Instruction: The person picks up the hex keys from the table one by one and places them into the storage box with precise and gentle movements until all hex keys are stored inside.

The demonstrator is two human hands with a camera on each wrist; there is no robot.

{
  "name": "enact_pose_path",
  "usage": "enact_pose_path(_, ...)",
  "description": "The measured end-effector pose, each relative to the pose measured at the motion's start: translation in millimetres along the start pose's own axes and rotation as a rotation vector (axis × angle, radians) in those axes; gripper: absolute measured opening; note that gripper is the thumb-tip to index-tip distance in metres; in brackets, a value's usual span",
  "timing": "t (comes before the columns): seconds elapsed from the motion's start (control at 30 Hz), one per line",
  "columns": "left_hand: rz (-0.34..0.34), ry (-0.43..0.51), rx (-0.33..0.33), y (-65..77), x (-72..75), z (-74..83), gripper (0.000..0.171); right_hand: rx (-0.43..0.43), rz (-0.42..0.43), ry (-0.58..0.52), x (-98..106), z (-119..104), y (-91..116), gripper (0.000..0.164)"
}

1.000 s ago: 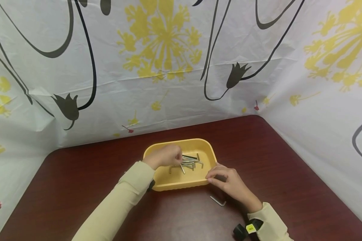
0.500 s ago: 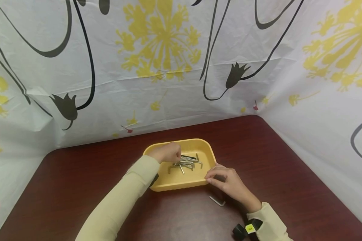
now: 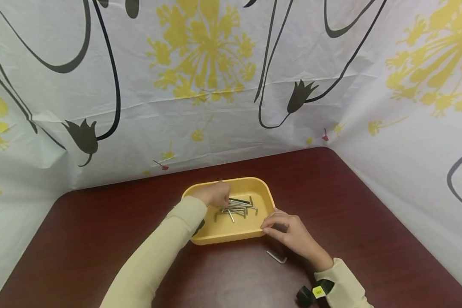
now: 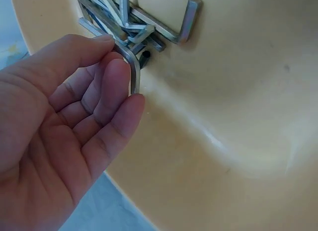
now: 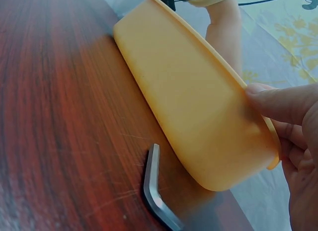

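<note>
A yellow plastic tray (image 3: 231,236) stands on the table, with several metal hex keys (image 3: 237,208) heaped inside it. My left hand (image 3: 217,194) reaches over the tray's left side into the heap. In the left wrist view, its thumb and fingertips pinch one L-shaped hex key (image 4: 134,67) near its bend, the far end among the others. My right hand (image 3: 290,233) holds the tray's front right corner. The right wrist view shows its thumb on the rim (image 5: 233,74) and its fingers partly hidden behind. Near that corner a single hex key (image 5: 151,184) lies on the table.
The dark red-brown table (image 3: 100,239) has white patterned cloth (image 3: 223,128) hanging behind it and at both sides. A black wrist device (image 3: 312,295) with a yellow label sits below the right hand.
My left forearm has shifted right and a little forward, the hand staying over the heap. My right hand, the tray and the loose hex key look unmoved.
</note>
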State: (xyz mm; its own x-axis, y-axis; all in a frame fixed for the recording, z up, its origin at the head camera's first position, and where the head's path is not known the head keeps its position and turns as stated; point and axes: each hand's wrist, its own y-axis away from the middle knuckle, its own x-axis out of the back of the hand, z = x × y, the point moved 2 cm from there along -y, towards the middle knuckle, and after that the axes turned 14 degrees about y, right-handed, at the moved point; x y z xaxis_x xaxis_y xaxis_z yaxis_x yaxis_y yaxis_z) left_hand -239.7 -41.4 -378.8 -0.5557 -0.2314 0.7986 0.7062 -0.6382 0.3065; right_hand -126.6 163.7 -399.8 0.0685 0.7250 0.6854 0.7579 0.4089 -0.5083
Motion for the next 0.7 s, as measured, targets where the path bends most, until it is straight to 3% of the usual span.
enact_pose_path(0.13, -0.003, 0.024, 0.031, -1.8, -1.8, -3.7, 0.043, 0.003, -0.001, 0.001, -0.2, 0.6, -0.2, 0.014)
enact_pose_path(0.37, 0.023, 0.027, 0.005, -3.5, -2.4, -6.3, 0.042, -0.017, -0.009, -0.002, 1.8, -0.2, -1.3, 0.013)
enact_pose_path(0.7, 0.043, 0.066, 0.041, -2.7, -4.5, -10.6, 0.042, -0.017, -0.014, -0.004, 2.6, -1.1, -1.9, 0.013)
